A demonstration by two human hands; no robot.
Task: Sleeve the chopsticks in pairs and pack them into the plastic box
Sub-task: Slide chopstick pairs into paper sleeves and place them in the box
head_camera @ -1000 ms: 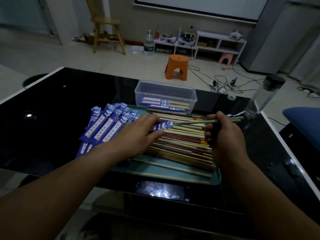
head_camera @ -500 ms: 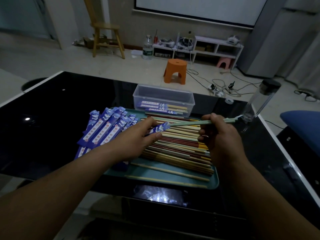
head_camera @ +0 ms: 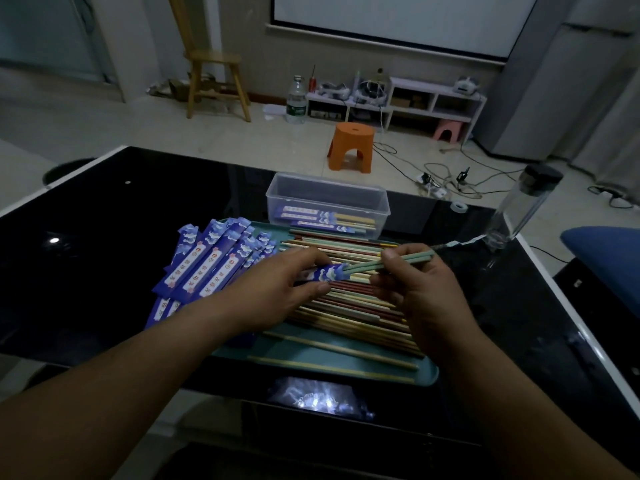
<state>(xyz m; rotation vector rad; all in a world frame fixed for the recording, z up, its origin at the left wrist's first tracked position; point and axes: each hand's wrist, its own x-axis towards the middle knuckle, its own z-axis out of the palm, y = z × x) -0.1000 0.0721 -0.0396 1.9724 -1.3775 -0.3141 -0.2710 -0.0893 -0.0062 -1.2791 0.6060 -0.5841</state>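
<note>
Sleeving in progress above tray (head_camera: pixel 346 361). Plastic box (head_camera: pixel 329 188), at tray's far edge, holds few sleeved pairs. Left hand (head_camera: pixel 277 289) fingers pinch blue sleeve (head_camera: pixel 327 273); right hand (head_camera: pixel 415 296) fingers grip green chopsticks (head_camera: pixel 391 263), tips at sleeve mouth. Next, likely: push straight in.

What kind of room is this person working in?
Probably a home living room: a glossy black glass table, an orange plastic stool on the floor, and a white projection screen on the far wall above a low white shelf.

Dim home living room, glossy black table (head_camera: pixel 104 237), projector screen (head_camera: pixel 398 15) on the wall, wooden chair (head_camera: pixel 211 74), orange stool (head_camera: pixel 351 145) (plastic), floor cables (head_camera: pixel 446 174)
</note>
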